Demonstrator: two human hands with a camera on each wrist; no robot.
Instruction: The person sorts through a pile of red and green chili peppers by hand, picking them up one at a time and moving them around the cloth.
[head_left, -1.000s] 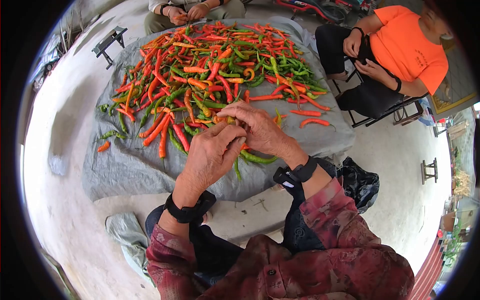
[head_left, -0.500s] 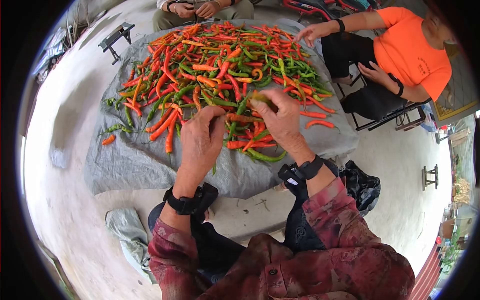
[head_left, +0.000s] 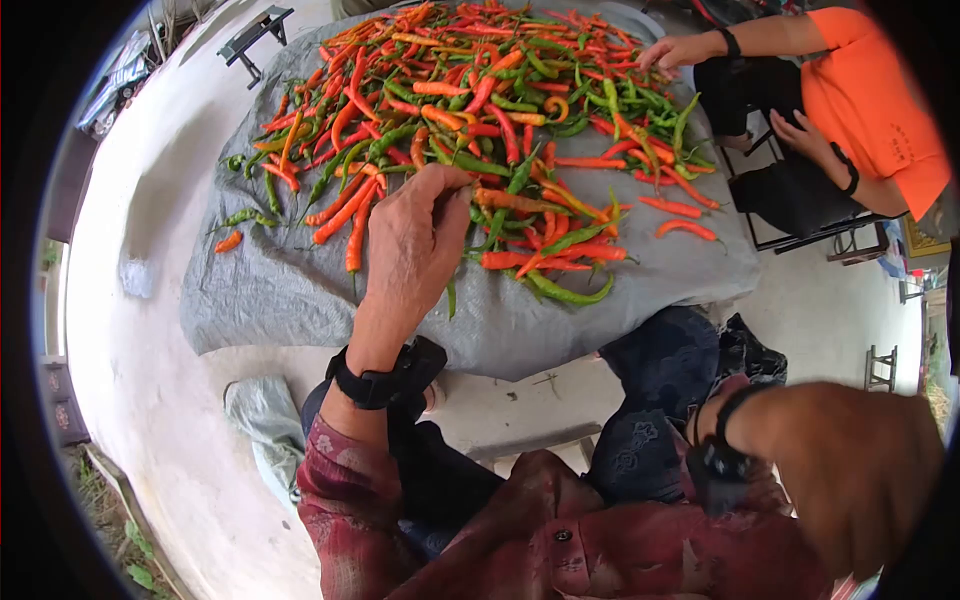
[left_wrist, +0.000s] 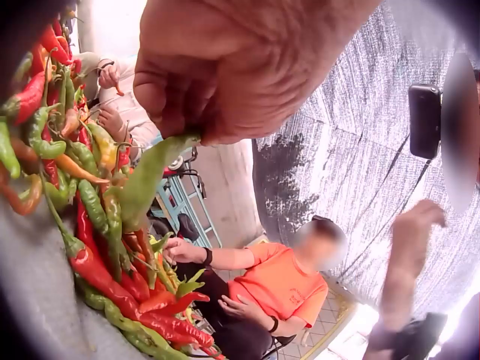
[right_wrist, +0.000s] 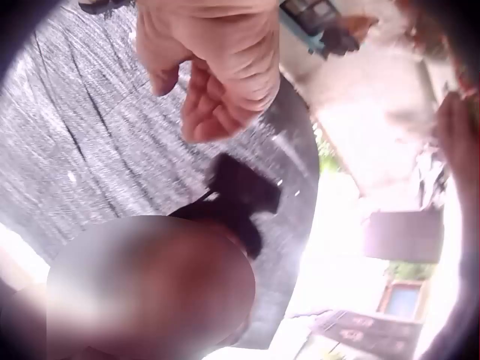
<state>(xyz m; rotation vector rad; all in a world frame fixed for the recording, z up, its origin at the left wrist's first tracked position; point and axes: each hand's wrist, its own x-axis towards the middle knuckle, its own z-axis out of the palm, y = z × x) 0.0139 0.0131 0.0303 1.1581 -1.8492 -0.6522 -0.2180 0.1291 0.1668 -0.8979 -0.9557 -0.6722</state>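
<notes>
My left hand (head_left: 420,235) is over the near part of the cloth-covered surface, beside the chili peppers. In the left wrist view its thumb and fingers pinch a green chili pepper (left_wrist: 146,184) at the stem end, and the rest of the pepper hangs down. My right hand (head_left: 850,465) is off to the lower right, close to the head camera and blurred. Its fingers (right_wrist: 214,112) are loosely curled in the right wrist view, with nothing between them. A smaller heap of peppers (head_left: 570,262) lies just right of my left hand.
A large pile of red, orange and green peppers (head_left: 440,88) covers the grey cloth (head_left: 300,300). At the right, a seated person in an orange shirt (head_left: 880,100) reaches to the pile's edge. A small stool (head_left: 255,40) stands at the far left.
The right hand, which held a yellowish-green pepper over the cloth, has swung back to the lower right, empty. My left hand stays over the cloth. The orange-shirted person's arm has reached to the pile.
</notes>
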